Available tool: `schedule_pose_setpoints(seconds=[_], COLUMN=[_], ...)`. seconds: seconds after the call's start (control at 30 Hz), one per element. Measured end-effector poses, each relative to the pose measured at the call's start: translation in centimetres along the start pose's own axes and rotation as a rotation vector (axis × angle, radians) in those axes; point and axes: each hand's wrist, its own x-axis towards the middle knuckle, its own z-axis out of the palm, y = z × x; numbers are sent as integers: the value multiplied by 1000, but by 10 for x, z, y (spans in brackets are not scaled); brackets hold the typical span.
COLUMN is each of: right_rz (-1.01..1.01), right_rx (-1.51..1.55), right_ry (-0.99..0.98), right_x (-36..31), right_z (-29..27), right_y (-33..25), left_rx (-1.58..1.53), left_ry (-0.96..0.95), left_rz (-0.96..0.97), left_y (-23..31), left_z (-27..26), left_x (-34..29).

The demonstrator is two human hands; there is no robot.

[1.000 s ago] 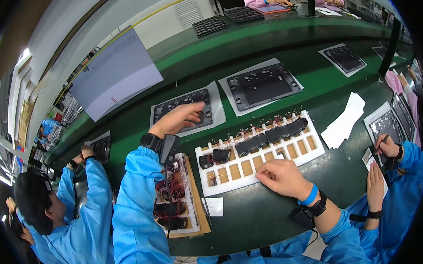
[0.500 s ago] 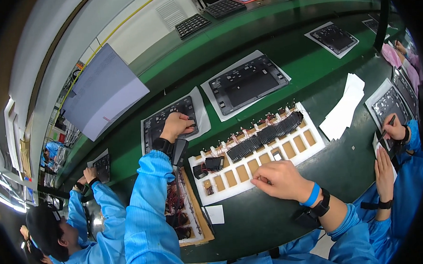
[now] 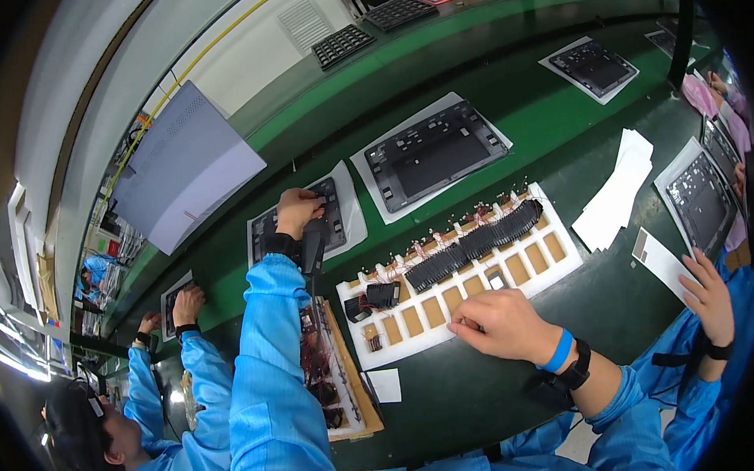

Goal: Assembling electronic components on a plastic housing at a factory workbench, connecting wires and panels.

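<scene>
Left hand [image 3: 297, 211] stretched far forward, blue sleeve running up from the lower edge, black wristband at the wrist, fingers curled down onto the near dark laptop base panel [image 3: 304, 225] lying on its white sheet on the green bench [image 3: 508, 135]; clenched over the panel's upper part, whether pinching something small cannot be told. Right hand [image 3: 503, 323] drawn in close, palm down, knuckles raised, blue band and black strap on the wrist, fingertips pressed onto the front edge of the white foam tray [image 3: 460, 275]; loosely closed, anything under the fingers hidden.

Foam tray set just in front of the person, between both hands, long side slanting up to the right. Rear row packed with black ribbed parts [image 3: 478, 243] with thin wires; front row of square pockets mostly showing brown bottoms, one loose black part [image 3: 383, 294] near the left end. Shallow cardboard tray [image 3: 337, 374] beside the left sleeve, holding a heap of small wired parts. Second, larger dark base panel [image 3: 435, 153] further back on white paper. Stack of white sheets [image 3: 618, 190] right of the foam tray.
</scene>
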Motion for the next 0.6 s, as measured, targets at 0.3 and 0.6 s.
schedule_pose_setpoints(seconds=[0.3,0.6], right_rz=[-25,-8], right_rx=[5,-4], right_ry=[25,15], right_x=[0,1], right_z=[2,3], right_y=[5,1], left_rx=[51,422], left_ry=[66,394], left_rz=[13,229], left_y=[-4,-34], left_z=[15,20], left_x=[1,-1])
